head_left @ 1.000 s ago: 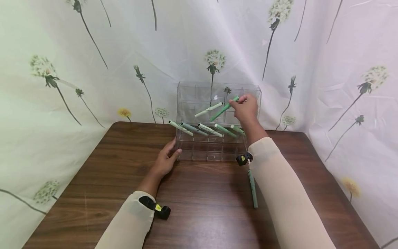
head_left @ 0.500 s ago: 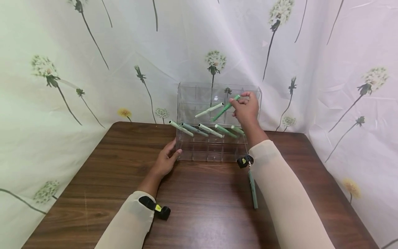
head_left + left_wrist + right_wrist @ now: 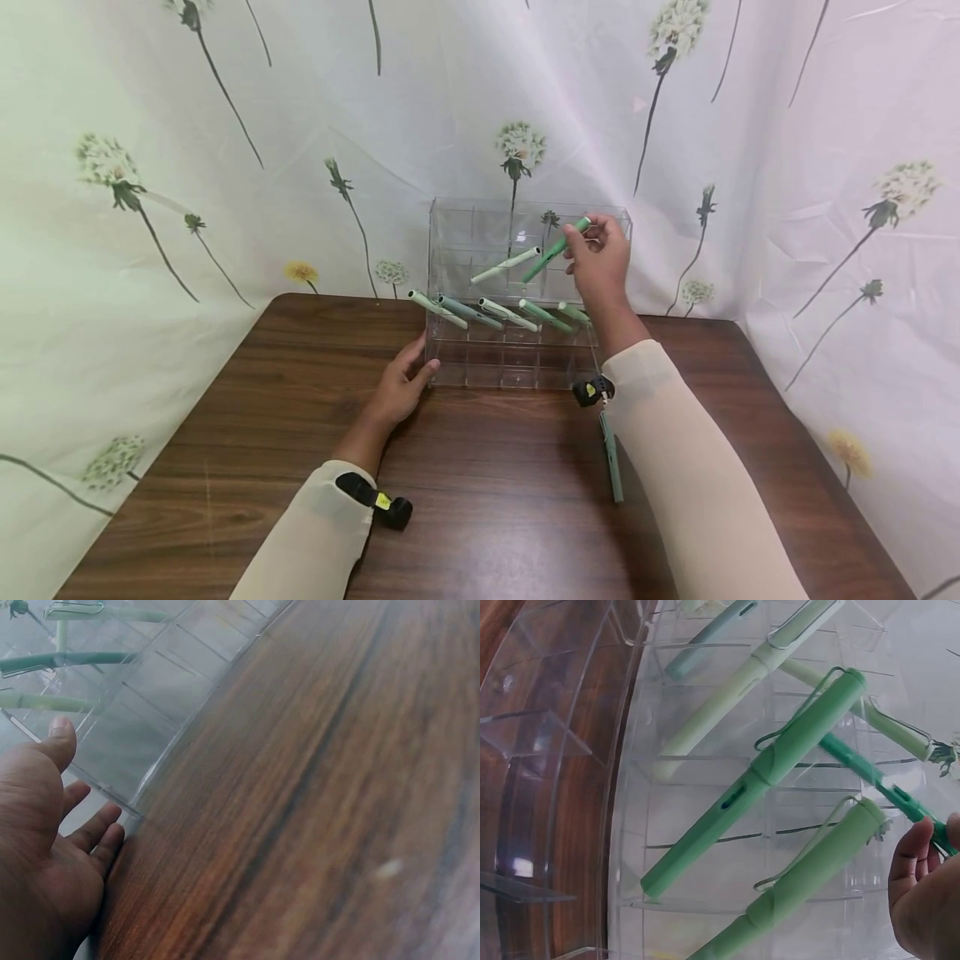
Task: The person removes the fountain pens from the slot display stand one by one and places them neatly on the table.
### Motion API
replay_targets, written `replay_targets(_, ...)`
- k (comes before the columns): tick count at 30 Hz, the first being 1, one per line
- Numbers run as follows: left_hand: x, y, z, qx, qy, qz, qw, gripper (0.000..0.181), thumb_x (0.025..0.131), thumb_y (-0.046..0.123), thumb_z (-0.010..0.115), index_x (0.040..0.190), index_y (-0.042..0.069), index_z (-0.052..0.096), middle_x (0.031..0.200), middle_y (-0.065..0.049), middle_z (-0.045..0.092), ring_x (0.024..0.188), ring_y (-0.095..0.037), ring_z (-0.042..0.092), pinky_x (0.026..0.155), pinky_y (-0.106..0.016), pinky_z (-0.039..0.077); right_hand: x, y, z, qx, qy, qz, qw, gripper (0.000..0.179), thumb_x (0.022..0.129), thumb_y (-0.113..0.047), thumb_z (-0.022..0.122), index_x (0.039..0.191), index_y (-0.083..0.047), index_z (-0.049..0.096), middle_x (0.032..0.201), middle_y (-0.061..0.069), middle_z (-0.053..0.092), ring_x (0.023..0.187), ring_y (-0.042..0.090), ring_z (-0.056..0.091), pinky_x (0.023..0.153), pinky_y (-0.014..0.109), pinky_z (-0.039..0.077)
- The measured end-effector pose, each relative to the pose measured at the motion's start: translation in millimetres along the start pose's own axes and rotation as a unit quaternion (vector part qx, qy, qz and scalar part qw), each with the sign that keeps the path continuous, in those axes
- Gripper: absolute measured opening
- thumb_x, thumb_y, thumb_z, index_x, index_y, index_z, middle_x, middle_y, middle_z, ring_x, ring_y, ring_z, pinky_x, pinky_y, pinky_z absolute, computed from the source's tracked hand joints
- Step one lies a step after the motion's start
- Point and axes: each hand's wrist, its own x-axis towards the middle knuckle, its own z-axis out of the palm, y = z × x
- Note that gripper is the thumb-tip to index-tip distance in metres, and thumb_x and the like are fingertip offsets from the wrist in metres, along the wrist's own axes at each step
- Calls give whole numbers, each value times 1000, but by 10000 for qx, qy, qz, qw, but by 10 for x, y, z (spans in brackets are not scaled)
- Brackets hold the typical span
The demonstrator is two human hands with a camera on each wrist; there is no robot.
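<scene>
My right hand (image 3: 604,260) pinches a bright green pen (image 3: 556,249) near one end, up before the upper tier of a clear stepped display stand (image 3: 519,357). The pen slants, its free end pointing down and left. To its left, a pale green pen (image 3: 504,265) lies slanted in that upper tier. Several pens rest tilted along the middle tier, among them a grey-blue pen (image 3: 468,312) and a mid-green pen (image 3: 757,784). My left hand (image 3: 399,385) touches the stand's left side, its fingers (image 3: 96,829) loosely extended and its thumb toward the front.
A dark green pen (image 3: 611,457) lies on the brown wooden table (image 3: 480,517), beside my right sleeve. Divided sections form the stand's lowest tier. Behind the table hangs a white curtain (image 3: 420,125) printed with dandelions.
My right hand has moved up and slightly to the right, carrying the bright green pen away from the pale green one. The left hand stays at the stand's side.
</scene>
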Motion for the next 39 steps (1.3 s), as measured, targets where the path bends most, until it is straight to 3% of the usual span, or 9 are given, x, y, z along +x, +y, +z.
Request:
replay_targets(8, -2, 19, 3, -18, 3, 2, 10000, 64, 112, 11, 61, 171, 10, 35, 172, -24, 41, 156, -45, 46, 106, -7, 40, -11, -79, -56, 365, -61, -330, 9988, 12, 108, -20, 72, 108, -15, 62, 101, -3, 69, 78, 12, 68, 59, 19, 57)
replay_targets(13, -8, 27, -9, 102, -50, -86, 9999, 64, 113, 14, 61, 172, 12, 35, 174, -22, 39, 160, -42, 41, 124, -35, 42, -9, -97, -109, 727, -138, -295, 9968, 12, 108, -25, 71, 111, -15, 64, 114, 14, 81, 71, 12, 71, 58, 22, 59)
replay_targets(17, 0, 23, -9, 63, -107, -77, 9999, 65, 113, 14, 61, 172, 11, 34, 175, -21, 37, 163, -40, 37, 129, -55, 35, -7, -117, -136, 1041, -149, -307, 9940, 27, 110, -22, 67, 130, -6, 59, 112, 16, 84, 64, 11, 70, 59, 24, 61)
replay_targets(22, -5, 26, -13, 113, -111, -62, 9999, 64, 113, 14, 60, 172, 11, 34, 175, -22, 38, 162, -41, 38, 126, -56, 38, -20, -166, -152, 1190, 42, -501, 9916, 57, 110, -23, 66, 157, -7, 41, 97, 8, 84, 57, 13, 68, 57, 25, 60)
replay_targets(28, -5, 21, -11, 135, -92, -118, 9998, 64, 114, 15, 60, 172, 11, 34, 175, -21, 38, 161, -41, 40, 126, -55, 40, -39, -241, -194, 1293, 111, -819, 9882, 46, 111, -23, 65, 150, -6, 50, 90, 8, 82, 54, 14, 66, 56, 25, 59)
replay_targets(33, -4, 11, -12, 120, -85, -136, 9998, 64, 114, 15, 60, 172, 12, 34, 175, -20, 38, 161, -41, 40, 125, -53, 40, -85, -298, -234, 1249, -200, -670, 9897, 49, 108, -22, 70, 150, -5, 52, 93, 8, 80, 57, 12, 66, 57, 24, 59)
replay_targets(39, -4, 15, -13, 103, -77, -65, 9999, 64, 113, 14, 60, 172, 12, 34, 175, -21, 39, 162, -40, 39, 126, -55, 39, -199, -376, -281, 1230, -777, -355, 9887, 66, 103, -5, 75, 162, -6, 47, 93, 3, 72, 63, 10, 67, 61, 21, 58)
